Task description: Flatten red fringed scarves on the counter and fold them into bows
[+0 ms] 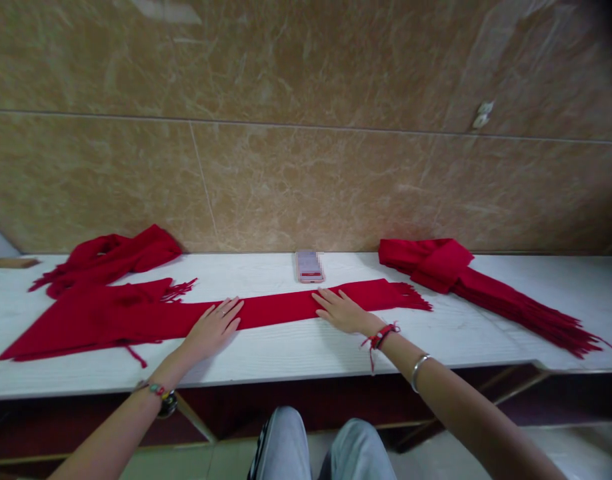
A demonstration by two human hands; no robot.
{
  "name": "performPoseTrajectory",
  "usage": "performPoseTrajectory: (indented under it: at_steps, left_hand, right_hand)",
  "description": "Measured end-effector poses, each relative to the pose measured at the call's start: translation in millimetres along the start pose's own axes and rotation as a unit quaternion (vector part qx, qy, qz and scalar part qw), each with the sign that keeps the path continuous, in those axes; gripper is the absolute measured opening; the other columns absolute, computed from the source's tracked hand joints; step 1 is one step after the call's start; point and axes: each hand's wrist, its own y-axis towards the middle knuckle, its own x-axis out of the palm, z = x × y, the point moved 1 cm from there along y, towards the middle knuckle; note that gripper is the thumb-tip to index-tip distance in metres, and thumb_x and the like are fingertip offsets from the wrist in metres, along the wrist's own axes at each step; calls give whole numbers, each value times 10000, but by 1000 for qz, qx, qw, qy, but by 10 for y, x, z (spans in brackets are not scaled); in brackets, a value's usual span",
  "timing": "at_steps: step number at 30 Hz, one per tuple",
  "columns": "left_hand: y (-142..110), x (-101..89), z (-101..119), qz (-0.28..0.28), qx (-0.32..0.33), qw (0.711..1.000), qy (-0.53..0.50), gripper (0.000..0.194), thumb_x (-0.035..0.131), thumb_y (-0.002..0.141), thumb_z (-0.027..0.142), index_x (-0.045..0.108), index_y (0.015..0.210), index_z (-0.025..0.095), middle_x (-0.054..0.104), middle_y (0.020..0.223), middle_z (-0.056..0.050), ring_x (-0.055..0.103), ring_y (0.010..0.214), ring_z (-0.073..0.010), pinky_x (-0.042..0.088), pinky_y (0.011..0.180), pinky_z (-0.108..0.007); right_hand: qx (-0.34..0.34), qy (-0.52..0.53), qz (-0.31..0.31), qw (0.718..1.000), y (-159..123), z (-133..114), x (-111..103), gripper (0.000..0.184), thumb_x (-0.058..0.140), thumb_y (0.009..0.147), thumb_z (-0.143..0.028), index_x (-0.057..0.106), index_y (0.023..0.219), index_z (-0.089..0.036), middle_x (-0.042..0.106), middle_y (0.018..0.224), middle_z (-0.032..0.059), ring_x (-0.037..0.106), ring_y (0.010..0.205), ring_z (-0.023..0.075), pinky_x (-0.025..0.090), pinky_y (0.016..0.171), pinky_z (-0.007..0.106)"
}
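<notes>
A red fringed scarf (279, 311) lies lengthwise along the white table, its narrow folded strip under both palms. My left hand (215, 329) rests flat on the strip left of centre, fingers outstretched. Farther right, my right hand (342, 311) also presses flat on it, fingers spread. The fringe at the strip's right end lies beyond my right hand. Toward the left, the cloth widens into a broad pointed part, with some tassels sticking out at its top edge. Neither hand grasps anything.
Behind the scarf, a phone (310, 267) lies near the wall. A second red scarf (121, 257) is bunched at the back left. Another, loosely folded or knotted red scarf (426, 260) stretches to the right. The white table (296, 360) meets a brown marbled wall (306, 187).
</notes>
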Motion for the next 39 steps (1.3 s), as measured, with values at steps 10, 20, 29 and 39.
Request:
performPoseTrajectory:
  at_steps: [10, 20, 29, 39]
  left_hand:
    - [28, 26, -15, -20, -12, 1000, 1, 494, 252, 872, 354, 344, 1324, 178, 335, 1386, -57, 304, 1269, -190, 276, 1011, -376]
    - [149, -121, 16, -92, -6, 996, -13, 500, 248, 855, 324, 363, 1313, 159, 331, 1385, -101, 292, 1271, -244, 271, 993, -458]
    - [690, -260, 49, -77, 96, 985, -119, 385, 384, 807, 282, 554, 1123, 142, 579, 1135, -107, 523, 1026, -183, 371, 913, -293]
    - [921, -285, -9, -155, 37, 968, -195, 244, 520, 695, 342, 624, 789, 143, 633, 771, -46, 540, 696, -165, 406, 657, -258]
  right_hand:
    - [84, -150, -57, 983, -795, 1015, 201, 426, 287, 835, -33, 516, 1172, -156, 380, 1340, 155, 329, 1233, 318, 466, 785, 504]
    - [120, -14, 33, 992, -334, 367, -277, 470, 372, 877, -349, 453, 1221, -39, 440, 1271, 224, 367, 1210, 292, 343, 955, 460]
    - [-71, 83, 68, 992, 317, -791, -436, 262, 478, 835, -212, 532, 1077, -125, 599, 1021, 106, 533, 975, 177, 444, 801, 299]
    - [-155, -35, 55, 986, 578, -925, -443, 189, 425, 855, -105, 503, 1025, -132, 604, 795, 65, 562, 732, 160, 408, 568, 255]
